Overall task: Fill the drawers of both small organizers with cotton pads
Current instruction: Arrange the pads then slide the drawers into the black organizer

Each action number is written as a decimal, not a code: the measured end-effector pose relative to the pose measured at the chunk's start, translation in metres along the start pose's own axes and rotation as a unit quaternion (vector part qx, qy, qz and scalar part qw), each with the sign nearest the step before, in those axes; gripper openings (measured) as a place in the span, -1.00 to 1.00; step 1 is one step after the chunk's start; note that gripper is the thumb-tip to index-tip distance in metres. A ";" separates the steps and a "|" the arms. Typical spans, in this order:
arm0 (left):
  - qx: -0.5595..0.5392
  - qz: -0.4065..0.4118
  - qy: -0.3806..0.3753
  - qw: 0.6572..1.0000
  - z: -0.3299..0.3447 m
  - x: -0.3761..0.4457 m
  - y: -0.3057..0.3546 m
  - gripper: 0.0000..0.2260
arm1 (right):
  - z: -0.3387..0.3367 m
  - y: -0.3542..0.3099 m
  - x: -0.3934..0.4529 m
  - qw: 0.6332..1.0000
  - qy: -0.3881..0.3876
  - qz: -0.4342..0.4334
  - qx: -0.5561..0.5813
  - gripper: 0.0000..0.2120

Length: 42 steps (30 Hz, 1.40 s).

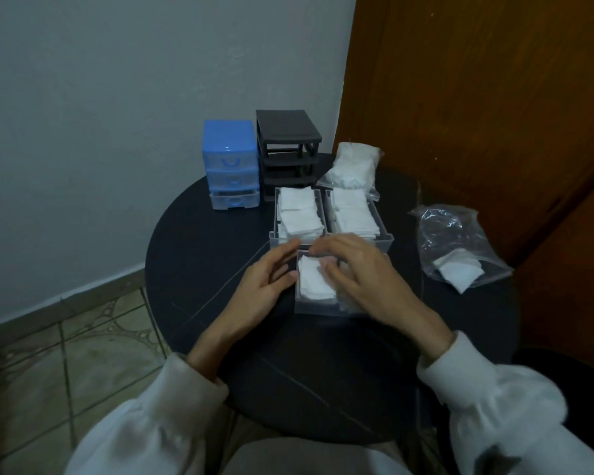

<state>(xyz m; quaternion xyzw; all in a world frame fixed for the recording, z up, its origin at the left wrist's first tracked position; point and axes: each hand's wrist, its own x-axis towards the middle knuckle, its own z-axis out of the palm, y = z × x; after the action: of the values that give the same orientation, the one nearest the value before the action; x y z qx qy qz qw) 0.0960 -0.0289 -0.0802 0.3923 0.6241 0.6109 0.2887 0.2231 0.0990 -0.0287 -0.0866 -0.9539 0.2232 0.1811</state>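
Note:
A clear drawer [318,307] sits mid-table with white cotton pads [314,281] inside. My left hand [258,289] rests against its left wall, fingers relaxed. My right hand [364,272] lies over the drawer, fingers and thumb pressing on the pads and hiding its right half. Behind it, two more clear drawers [273,236] [387,241] stand side by side, each heaped with pads [299,210] [354,210]. A blue organizer [228,159] at the back has three drawers, the lowest pulled out slightly. Beside it, the black organizer frame [287,145] has no drawers in it.
The round dark table [323,371] stands by a grey wall and a wooden door [477,97]. A full bag of pads [354,166] lies at the back right. A nearly empty plastic bag [456,248] with a few pads lies at the right edge.

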 end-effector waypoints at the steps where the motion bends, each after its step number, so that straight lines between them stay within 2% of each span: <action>1: 0.004 -0.002 0.000 1.000 0.000 0.000 0.000 -0.56 | 0.003 -0.004 -0.005 0.999 -0.024 0.005 -0.024 -0.67; 4: 0.020 -0.005 -0.001 1.000 -0.001 0.000 -0.002 -0.58 | 0.016 -0.017 -0.022 0.992 -0.089 -0.008 -0.090 -0.49; 7: 0.033 -0.004 -0.001 0.999 -0.001 0.001 -0.002 -0.60 | 0.032 -0.023 -0.033 0.982 -0.093 -0.009 -0.162 -0.46; 10: 0.035 -0.004 -0.002 0.999 -0.002 0.001 -0.003 -0.60 | 0.039 -0.017 -0.031 0.977 -0.098 -0.003 -0.187 -0.45; 14: 0.038 -0.005 -0.005 0.999 -0.003 0.000 -0.003 -0.60 | 0.037 -0.014 -0.027 0.976 -0.129 -0.012 -0.172 -0.42; 20: 0.041 -0.002 -0.003 0.999 -0.002 -0.001 -0.001 -0.61 | 0.037 -0.011 -0.026 0.978 -0.110 -0.042 -0.173 -0.51; 23: 0.045 -0.001 0.001 0.999 -0.002 0.000 0.000 -0.62 | 0.030 -0.007 -0.024 0.987 -0.139 0.002 -0.076 -0.48; 27: 0.098 0.034 0.051 0.993 0.001 0.005 0.007 -0.67 | 0.011 -0.006 -0.024 0.994 -0.052 0.045 0.079 -0.57; 30: 0.112 0.066 0.052 0.990 0.013 0.010 0.022 -0.68 | -0.009 0.004 -0.032 0.990 0.038 0.048 0.125 -0.69; 33: 0.119 0.092 0.019 0.988 0.031 0.022 0.039 -0.70 | -0.030 0.027 -0.048 0.991 0.082 0.068 0.083 -0.73; 36: 0.145 0.104 -0.030 0.984 0.055 0.036 0.053 -0.71 | -0.047 0.056 -0.069 0.987 0.101 0.124 0.002 -0.74; 42: 0.274 0.122 -0.121 0.946 0.113 0.071 0.066 -0.68 | -0.061 0.096 -0.103 0.957 0.112 0.233 -0.134 -0.72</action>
<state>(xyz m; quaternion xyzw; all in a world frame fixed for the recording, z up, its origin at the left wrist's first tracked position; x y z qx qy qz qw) 0.1626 0.0878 -0.0160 0.6003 0.6753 0.3948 0.1667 0.3497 0.1827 -0.0538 -0.3543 -0.9020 0.1183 0.2165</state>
